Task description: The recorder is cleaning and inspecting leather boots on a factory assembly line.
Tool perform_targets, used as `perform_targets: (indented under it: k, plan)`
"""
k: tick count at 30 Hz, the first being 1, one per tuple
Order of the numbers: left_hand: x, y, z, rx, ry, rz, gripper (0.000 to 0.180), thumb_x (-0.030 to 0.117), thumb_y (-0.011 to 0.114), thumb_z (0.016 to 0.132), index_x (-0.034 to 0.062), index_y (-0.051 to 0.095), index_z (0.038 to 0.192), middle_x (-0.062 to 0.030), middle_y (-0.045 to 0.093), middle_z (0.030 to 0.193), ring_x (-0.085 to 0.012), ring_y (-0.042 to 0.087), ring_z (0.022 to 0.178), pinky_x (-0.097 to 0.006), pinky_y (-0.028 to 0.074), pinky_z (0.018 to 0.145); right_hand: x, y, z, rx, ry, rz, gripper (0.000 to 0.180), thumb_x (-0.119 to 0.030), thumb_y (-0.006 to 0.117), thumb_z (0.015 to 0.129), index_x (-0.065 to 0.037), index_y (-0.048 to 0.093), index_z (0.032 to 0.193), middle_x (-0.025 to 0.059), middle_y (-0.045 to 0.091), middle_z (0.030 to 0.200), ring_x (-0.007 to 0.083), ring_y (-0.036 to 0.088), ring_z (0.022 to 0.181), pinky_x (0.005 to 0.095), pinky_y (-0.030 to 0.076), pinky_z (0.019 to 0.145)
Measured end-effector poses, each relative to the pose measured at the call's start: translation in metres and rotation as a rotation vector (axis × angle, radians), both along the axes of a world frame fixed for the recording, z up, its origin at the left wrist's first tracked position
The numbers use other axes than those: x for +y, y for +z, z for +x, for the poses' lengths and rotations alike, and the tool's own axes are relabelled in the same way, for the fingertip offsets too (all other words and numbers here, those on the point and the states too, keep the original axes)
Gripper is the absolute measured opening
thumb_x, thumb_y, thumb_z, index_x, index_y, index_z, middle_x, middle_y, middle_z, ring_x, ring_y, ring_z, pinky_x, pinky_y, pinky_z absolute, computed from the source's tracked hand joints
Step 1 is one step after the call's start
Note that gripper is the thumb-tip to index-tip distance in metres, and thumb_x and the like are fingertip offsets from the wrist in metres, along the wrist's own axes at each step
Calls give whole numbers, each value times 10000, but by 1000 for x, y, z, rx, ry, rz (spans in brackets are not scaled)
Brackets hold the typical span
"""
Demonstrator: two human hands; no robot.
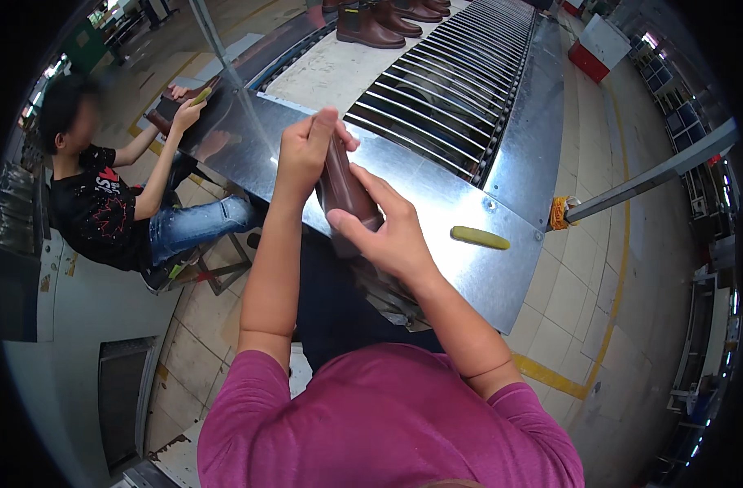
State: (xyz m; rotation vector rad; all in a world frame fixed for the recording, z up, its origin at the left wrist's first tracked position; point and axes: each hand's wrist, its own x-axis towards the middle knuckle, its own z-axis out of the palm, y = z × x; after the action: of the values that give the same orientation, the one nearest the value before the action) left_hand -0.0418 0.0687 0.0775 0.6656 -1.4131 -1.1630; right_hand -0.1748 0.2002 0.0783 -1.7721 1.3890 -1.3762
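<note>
1. Currently, the bare left hand (306,154) is wrapped around the far end of a dark brown, glossy leather boot (345,189), with its thumb pointing up.
2. Meanwhile the bare right hand (392,232) grasps the boot's nearer part — thumb across the top, fingers along the right side.
3. The boot is held at a slant over the near edge of a shiny metal worktop (469,281), partly hidden by both hands.
4. An olive-green, round-ended bar (479,237) lies on the worktop, right of the right hand.
5. Beyond is a conveyor of parallel metal rods (445,89); brown ankle boots (367,29) stand upright on a pale surface beside it.
6. At left, a seated co-worker (103,175) holds a similar green bar (201,96) — and a dark brown piece.
</note>
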Motion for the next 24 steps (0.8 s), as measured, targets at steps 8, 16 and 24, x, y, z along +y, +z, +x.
perform_targets:
  k: [8,16,24]
  plan:
    - [26,-23,7,28,115,12,582,467,443,1120,26,512,1493,-105,618,1359,-166,588,1219,-316,453,1056,-23,-22,-2,-431,131,158,739,-511,501,1079,-14,349,1604,232,446,1582,284,432,1467,387,309,1209]
    - [38,-6,6,-261,193,45,572,347,519,1111,-22,442,1541,-154,626,1403,-192,572,1295,-323,427,1080,-114,-11,-10,-432,-78,96,524,-391,458,1115,28,723,948,109,700,824,175,620,777,359,511,765]
    - [98,-4,1,-325,33,-34,969,258,775,896,-44,219,1630,-192,488,1509,-210,524,1338,-346,432,1096,-110,-16,-5,-367,-186,-27,443,-303,550,1086,38,674,831,110,623,677,125,547,660,338,470,639]
